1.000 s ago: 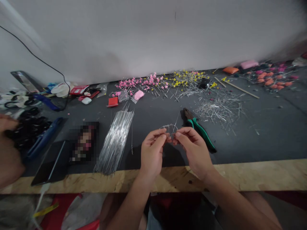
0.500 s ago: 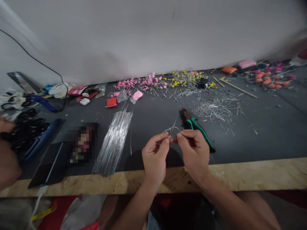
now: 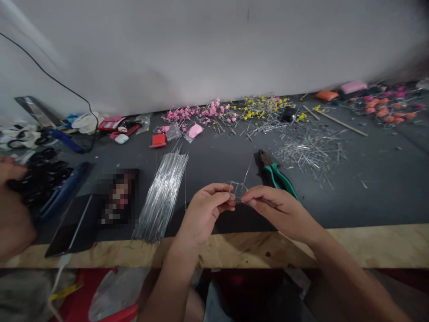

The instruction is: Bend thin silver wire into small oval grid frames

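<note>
Between my two hands is a thin silvery wire (image 3: 238, 183), bent into a small looped shape, with one long end sticking up. My left hand (image 3: 208, 208) pinches its left side between thumb and fingers. On the other side, the fingertips of my right hand (image 3: 276, 208) close on the wire too. Pliers with green handles (image 3: 273, 172) lie just behind my right hand, which hides part of one handle. Left of my hands rests a bundle of straight silvery wires (image 3: 164, 192), with a single wire (image 3: 185, 183) beside it.
Pink-tipped wires (image 3: 201, 112), yellow-tipped wires (image 3: 261, 108) and a loose wire pile (image 3: 308, 150) lie toward the wall. At left are a phone (image 3: 72, 226), a blue tool (image 3: 63, 190) and another person's arm (image 3: 15, 210). A wooden edge (image 3: 368, 243) runs along the front.
My hands have turned flatter and the wrists have spread apart. The bent wire has tilted so its loop shows more openly. The view has shifted slightly.
</note>
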`<state>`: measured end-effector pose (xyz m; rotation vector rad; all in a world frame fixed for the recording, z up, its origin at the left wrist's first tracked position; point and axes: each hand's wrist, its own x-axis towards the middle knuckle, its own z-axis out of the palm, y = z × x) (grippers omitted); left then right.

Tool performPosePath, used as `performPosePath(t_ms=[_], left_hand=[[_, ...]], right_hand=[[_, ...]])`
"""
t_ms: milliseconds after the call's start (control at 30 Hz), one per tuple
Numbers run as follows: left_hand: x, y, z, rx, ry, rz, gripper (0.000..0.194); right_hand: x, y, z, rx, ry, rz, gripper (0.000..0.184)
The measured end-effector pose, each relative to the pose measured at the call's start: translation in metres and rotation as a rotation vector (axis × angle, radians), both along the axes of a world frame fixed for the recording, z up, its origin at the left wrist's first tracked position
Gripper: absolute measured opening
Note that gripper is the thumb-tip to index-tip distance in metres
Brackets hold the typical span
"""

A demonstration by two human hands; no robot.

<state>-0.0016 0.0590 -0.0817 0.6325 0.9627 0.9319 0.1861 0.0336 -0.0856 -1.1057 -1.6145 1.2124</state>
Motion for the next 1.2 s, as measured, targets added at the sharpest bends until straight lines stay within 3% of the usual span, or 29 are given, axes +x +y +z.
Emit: performPosePath(t_ms=[700,1033,1200], left_hand=[[-0.013,0.000,-0.002,-0.032,0.024,-0.229,0.009],[-0.008,-0.004,0.000,0.073,0.147,-0.191,0.010],[-0.008,-0.007,0.003,0.094,0.138,-0.143,0.011]], right_hand=[[0.004,0.004,0.000,0.070,-0.065,0.267,0.013],[-0.004,-0.002,-0.003,0.006,-0.086,0.092,0.010],[-0.014,-0.007,-0.007,-0.118,0.296,0.037,0.015]])
